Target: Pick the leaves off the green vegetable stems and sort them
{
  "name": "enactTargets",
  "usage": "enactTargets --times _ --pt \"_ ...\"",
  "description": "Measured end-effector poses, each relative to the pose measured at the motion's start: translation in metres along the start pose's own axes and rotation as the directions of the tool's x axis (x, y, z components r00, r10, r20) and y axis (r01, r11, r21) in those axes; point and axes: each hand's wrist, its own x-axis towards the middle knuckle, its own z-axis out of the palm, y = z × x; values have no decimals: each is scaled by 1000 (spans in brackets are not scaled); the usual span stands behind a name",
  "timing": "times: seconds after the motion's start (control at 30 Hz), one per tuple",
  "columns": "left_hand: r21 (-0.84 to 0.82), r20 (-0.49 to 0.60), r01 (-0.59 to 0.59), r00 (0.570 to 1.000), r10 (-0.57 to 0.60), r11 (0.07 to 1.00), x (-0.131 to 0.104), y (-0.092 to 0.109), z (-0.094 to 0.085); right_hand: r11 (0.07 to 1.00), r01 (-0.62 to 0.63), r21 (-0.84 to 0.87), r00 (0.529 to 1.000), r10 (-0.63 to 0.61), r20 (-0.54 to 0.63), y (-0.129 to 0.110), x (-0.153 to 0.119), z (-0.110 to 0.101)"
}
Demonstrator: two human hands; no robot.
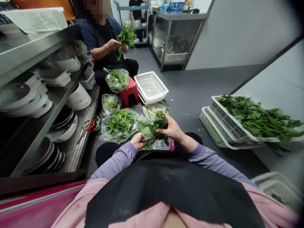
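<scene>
A bunch of leafy greens (148, 132) is held above my lap, its thick cut stem ends pointing up and away from me. My right hand (174, 129) is closed round the stems from the right, thumb across the front. On the lower left, my left hand (139, 141) grips the leaves, its fingers partly hidden beneath them. Just beyond the bunch, an open plastic bag of greens (121, 125) lies on the floor. Another clear bag with greens (154, 110) sits right behind my hands.
A co-worker (104, 41) sits opposite, holding green herbs (128, 36). Between us are a red stool (129, 93) with a bagged bunch and white baskets (152, 87). Stacked baskets (213, 126) heaped with greens stand right. Shelves with bowls and red-and-green-handled scissors (90, 125) are left.
</scene>
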Motion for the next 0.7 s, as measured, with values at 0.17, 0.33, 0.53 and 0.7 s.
enactTargets --times 0.17,0.33,0.53,0.7 --pt "376 65 110 987 -145 920 -5 -9 -4 953 -287 93 957 282 67 3 11 -2" --pt "881 23 -287 820 572 376 -16 25 -20 952 -266 -153 963 255 -85 5 13 1" --pt "726 270 -651 566 779 222 -33 37 17 956 -259 -141 966 254 -51 3 15 13" --pt "669 275 -676 612 742 309 -32 29 50 986 -158 -54 976 164 141 8 4 11"
